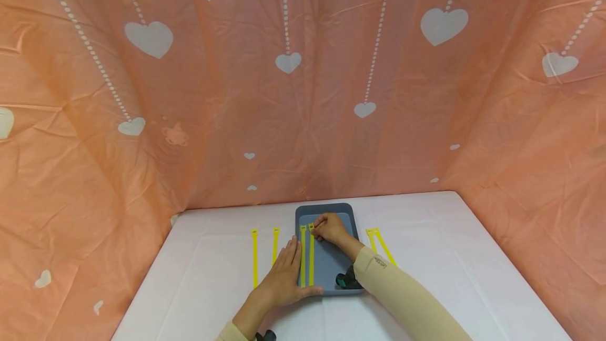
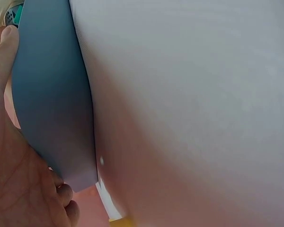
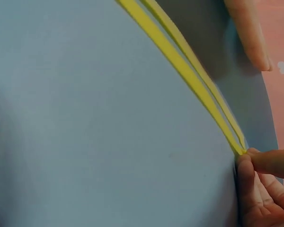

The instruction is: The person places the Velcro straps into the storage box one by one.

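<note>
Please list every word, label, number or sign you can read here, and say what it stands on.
Right sleeve: dark lettering near the cuff, too small to read surely.
Yellow straps: no lettering visible.
Tray: no lettering visible.
Nothing else shows text.

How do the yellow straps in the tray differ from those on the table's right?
The tray straps lie in a grey tray; the right straps lie on the white table. In the head view, the tray straps look nearly parallel; the right straps fan apart. The right grip pinches at the tray straps; neither grip holds the right straps. All are yellow.
</note>
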### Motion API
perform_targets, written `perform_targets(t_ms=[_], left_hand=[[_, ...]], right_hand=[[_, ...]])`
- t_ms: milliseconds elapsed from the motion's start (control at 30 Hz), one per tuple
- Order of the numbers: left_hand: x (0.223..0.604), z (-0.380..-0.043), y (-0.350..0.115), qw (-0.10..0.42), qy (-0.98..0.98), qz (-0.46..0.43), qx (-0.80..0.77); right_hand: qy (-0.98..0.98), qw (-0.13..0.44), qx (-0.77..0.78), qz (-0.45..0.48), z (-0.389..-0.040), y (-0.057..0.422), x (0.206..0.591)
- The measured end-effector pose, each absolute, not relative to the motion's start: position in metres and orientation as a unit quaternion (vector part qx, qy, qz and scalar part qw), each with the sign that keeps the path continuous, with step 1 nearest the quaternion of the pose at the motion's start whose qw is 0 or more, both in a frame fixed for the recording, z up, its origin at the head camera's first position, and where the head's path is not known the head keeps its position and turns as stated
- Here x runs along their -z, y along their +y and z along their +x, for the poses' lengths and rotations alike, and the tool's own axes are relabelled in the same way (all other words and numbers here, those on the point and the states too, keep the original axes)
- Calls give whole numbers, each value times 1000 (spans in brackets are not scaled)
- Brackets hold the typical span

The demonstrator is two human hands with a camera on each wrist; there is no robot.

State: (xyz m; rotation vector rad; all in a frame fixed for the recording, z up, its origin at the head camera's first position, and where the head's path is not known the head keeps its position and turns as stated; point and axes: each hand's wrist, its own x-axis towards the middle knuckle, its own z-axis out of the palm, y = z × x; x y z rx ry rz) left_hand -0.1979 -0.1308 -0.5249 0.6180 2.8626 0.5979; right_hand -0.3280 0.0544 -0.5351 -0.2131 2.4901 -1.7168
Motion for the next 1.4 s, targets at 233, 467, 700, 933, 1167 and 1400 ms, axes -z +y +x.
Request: perform_targets(t_ms=[233,467,700,933,1167,1400], left_hand=[[525,-198,-130,77,956,204,-196],[526,-198,-131,76,956,204,-198],[529,-199,-133,71,950,212,-219],[529,-199,-133,80,953,206,-205],[526,-198,-131,82,956,201,-196],[527,-198,-131,73,951,207,-217]], right_hand=[[815,51,572,-73,-327,56,536],[804,56,587,-74,-328,56,538],[805,70,584,-79,-326,59,535],[797,112,586,-97,-318,69,524],[803,124,574,-105,-308,85,506],[806,112,571,-108,-303,105,494]])
